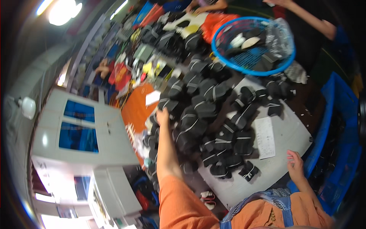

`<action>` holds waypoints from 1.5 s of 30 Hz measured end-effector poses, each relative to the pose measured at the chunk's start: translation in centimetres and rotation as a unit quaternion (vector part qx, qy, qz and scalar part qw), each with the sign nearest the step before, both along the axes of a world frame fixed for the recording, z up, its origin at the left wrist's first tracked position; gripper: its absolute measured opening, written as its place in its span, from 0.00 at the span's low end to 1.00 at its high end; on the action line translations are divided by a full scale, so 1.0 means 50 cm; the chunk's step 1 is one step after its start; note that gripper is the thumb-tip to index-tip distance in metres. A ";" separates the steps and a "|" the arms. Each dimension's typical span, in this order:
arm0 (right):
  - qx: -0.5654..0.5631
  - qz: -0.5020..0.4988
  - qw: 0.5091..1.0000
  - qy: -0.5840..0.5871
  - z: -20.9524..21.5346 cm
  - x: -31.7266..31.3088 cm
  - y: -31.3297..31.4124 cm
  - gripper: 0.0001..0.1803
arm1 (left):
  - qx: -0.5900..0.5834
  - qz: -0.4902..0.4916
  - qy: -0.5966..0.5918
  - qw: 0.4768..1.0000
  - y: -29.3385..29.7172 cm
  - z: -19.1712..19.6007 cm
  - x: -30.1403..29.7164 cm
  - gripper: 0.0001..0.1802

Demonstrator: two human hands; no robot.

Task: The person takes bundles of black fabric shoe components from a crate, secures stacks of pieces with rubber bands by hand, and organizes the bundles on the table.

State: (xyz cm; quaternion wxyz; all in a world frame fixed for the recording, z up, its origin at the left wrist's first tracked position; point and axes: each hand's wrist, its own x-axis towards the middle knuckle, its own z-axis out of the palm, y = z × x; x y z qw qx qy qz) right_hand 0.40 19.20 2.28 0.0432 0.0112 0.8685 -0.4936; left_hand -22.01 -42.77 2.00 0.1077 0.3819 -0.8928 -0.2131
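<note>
Left hand (162, 116) at full reach over the left side of a heap of black bundles (206, 108), with fingertips at the near edge of one band-tied black bundle (168, 104). Impossible to tell, through blur and the hand's own cover, whether grasping that bundle or merely touching it. Right hand (295, 165) well apart, nearer the body, with fingers loosely curled around nothing visible, beside the edge of the grey tabletop (291, 128).

Just beyond the left fingertips, slightly leftward, a white paper slip (153, 98). Between the two sets of fingers, more banded bundles and, nearer the right fingers, a printed white sheet (265, 138). Far ahead of the right fingers, a round blue plastic basket (214, 44); to their right, a long blue crate (331, 91).

For a sound hold, presumably in taking up the bundle: wrap fingers and thumb around the whole body, rather than hooking the pale band alone, to avoid slippage of loose pieces. Lift clear before drawing back, so as not to drag neighbours out of the crowded heap. Best to bring the free right fingers underneath for support at such a stretch.
</note>
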 end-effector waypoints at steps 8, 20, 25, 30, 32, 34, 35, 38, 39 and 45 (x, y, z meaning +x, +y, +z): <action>-0.062 -0.001 0.997 0.049 -0.023 0.065 0.074 0.25 | 0.122 -0.269 0.257 0.920 0.340 0.129 0.066 0.16; 0.025 -0.182 0.983 -0.001 -0.099 0.203 0.340 0.17 | 0.197 -0.666 0.041 0.718 1.170 0.041 0.247 0.17; 0.123 -0.219 0.953 -0.168 -0.250 0.335 0.508 0.17 | 0.064 -0.740 0.025 0.669 1.386 -0.076 0.304 0.33; 0.148 -0.180 0.938 -0.255 -0.363 0.355 0.638 0.20 | 0.026 -0.700 -0.049 0.712 1.404 -0.117 0.344 0.40; 0.201 -0.123 0.913 -0.333 -0.401 0.335 0.695 0.21 | -0.019 -0.706 -0.025 0.708 1.399 -0.127 0.345 0.39; 0.272 -0.080 0.878 -0.386 -0.442 0.317 0.748 0.23 | -0.050 -0.695 -0.024 0.717 1.403 -0.129 0.343 0.37; 0.318 -0.072 0.874 -0.360 -0.480 0.311 0.777 0.22 | -0.067 -0.696 -0.025 0.715 1.403 -0.132 0.342 0.35; 0.480 -0.118 0.852 -0.172 -0.540 0.277 0.852 0.23 | -0.060 -0.688 -0.038 0.722 1.406 -0.132 0.341 0.34; 0.500 -0.111 0.840 -0.177 -0.558 0.258 0.886 0.24 | -0.072 -0.686 -0.036 0.723 1.407 -0.127 0.343 0.34; 0.420 -0.162 0.825 -0.342 -0.635 0.188 1.004 0.30 | -0.076 -0.694 0.033 0.715 1.432 -0.112 0.366 0.32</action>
